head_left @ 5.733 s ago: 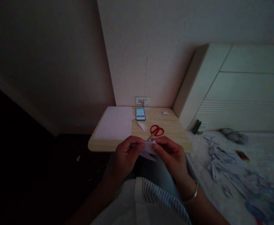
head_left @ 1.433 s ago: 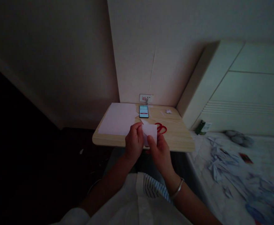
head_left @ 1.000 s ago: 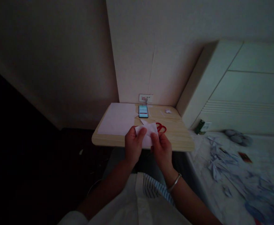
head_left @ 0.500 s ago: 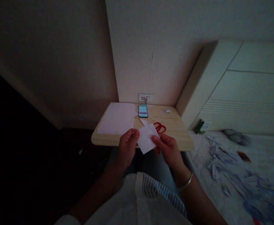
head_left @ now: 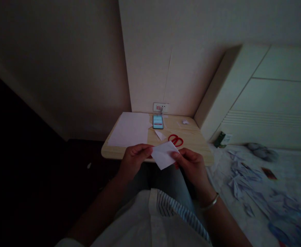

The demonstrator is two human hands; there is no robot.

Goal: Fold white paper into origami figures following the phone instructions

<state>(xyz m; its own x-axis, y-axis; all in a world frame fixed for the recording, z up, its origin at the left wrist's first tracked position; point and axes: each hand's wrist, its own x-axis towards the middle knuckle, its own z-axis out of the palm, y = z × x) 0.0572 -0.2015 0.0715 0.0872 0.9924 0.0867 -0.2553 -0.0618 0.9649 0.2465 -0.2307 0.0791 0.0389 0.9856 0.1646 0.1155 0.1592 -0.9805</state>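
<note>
Centrally, held up in both hands at the near edge of the bench (head_left: pixel 198 142): a small white paper (head_left: pixel 163 155), four-cornered and tilted, with one corner pointing down over the lap. Pinched at its left corner between thumb and fingers of the left hand (head_left: pixel 133 161); pinched at its right side by the right hand (head_left: pixel 193 168), with the thumb laid across the near face. Judged very light and thin, likely to bend or crease under slight pressure; stiffer if folded in layers, though impossible to tell from this view. Expected to slip little in a dry grip, yet to tear or crumple if pulled hard apart. Best taken by opposite edges or corners, lightly, so as to spare the middle from dents. Best kept clear of the scissors (head_left: pixel 176 139), lying just beyond the upper corner with blades out of sight. Also on the bench: a scrap (head_left: pixel 160 135), a lit phone (head_left: pixel 158 121) and, to the left, a large sheet (head_left: pixel 129 128).
</note>
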